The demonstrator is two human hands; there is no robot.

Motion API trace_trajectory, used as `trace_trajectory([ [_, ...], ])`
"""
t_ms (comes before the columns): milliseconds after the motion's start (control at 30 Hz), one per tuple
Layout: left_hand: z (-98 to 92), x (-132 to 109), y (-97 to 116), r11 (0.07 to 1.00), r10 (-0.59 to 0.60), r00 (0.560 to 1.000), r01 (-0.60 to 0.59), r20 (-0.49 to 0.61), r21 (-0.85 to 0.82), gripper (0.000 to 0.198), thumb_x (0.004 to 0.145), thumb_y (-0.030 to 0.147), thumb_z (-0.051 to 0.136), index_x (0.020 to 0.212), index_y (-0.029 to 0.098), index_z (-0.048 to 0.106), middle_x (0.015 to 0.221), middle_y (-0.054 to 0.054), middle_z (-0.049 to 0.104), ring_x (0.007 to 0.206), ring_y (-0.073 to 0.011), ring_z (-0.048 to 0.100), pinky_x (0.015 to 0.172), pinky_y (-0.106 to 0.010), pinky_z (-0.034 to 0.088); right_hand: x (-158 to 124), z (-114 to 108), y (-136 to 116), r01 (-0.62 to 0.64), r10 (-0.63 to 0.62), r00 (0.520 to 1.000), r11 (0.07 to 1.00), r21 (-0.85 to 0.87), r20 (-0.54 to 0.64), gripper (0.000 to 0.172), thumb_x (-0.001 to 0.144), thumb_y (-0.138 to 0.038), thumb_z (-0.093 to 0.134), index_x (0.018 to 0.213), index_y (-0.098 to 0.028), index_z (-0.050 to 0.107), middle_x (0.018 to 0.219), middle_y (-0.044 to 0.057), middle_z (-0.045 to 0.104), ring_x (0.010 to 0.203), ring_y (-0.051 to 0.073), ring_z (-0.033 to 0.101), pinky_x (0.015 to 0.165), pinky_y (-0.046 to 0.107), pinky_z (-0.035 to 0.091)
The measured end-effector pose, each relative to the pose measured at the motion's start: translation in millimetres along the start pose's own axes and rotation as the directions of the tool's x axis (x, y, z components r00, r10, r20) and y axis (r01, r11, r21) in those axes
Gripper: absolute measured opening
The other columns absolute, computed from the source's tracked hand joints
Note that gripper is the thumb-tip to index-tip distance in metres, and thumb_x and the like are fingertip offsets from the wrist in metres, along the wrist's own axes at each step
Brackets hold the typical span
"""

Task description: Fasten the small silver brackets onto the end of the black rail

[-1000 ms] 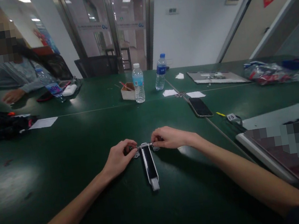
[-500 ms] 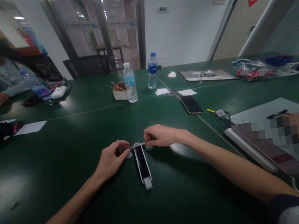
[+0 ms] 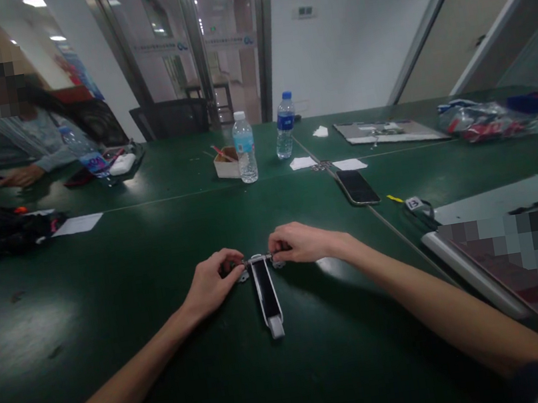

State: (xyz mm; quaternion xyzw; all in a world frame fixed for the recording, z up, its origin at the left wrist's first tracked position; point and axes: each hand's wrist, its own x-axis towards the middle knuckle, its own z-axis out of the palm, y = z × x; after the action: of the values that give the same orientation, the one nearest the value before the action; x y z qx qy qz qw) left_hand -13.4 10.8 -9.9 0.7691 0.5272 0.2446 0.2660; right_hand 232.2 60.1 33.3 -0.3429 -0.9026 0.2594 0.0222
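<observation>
One narrow black-and-white device [image 3: 266,291] lies well in from the far edge of the dark green table [image 3: 200,387], between the left hand [image 3: 212,279] and right hand [image 3: 300,242] pinching both ends of its one silver metal crossbar [image 3: 258,259], three clear plastic bottles [image 3: 246,150] beyond.

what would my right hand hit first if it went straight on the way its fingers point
Your right hand would most likely meet the metal crossbar at the far end of the black and white device, with your left hand beyond it; exact depth there is hard to judge.
</observation>
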Motion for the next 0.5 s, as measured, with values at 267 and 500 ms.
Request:
trace_trajectory([
  [267, -0.1, -1, 3, 1.0, -0.007, 1.0, 0.007, -0.007, -0.008, 0.023, 0.086, 0.033, 0.055, 0.103, 0.019, 0.06, 0.086, -0.002, 0.061, 0.073, -0.018, 0.055, 0.063, -0.029, 0.045, 1, -3, 8, 0.042, -0.045, 0.997, 0.998, -0.05, -0.061, 0.013, 0.086, -0.026, 0.057, 0.091, -0.016, 0.062, 0.088, 0.004, 0.059, 0.074, 0.013, 0.053, 0.065, 0.025, 0.039],
  [500, -0.2, -1, 3, 1.0, -0.027, 1.0, 0.027, 0.003, 0.008, 0.025, 0.087, 0.032, 0.051, 0.107, 0.018, 0.059, 0.09, -0.004, 0.061, 0.074, -0.0178, 0.055, 0.063, -0.029, 0.045, -1, -6, 44, -0.182, 0.125, 0.948, 0.968, -0.172, -0.294, 0.021, 0.085, -0.021, 0.055, 0.104, -0.014, 0.061, 0.098, 0.01, 0.059, 0.084, 0.018, 0.057, 0.075, 0.03, 0.043],
])
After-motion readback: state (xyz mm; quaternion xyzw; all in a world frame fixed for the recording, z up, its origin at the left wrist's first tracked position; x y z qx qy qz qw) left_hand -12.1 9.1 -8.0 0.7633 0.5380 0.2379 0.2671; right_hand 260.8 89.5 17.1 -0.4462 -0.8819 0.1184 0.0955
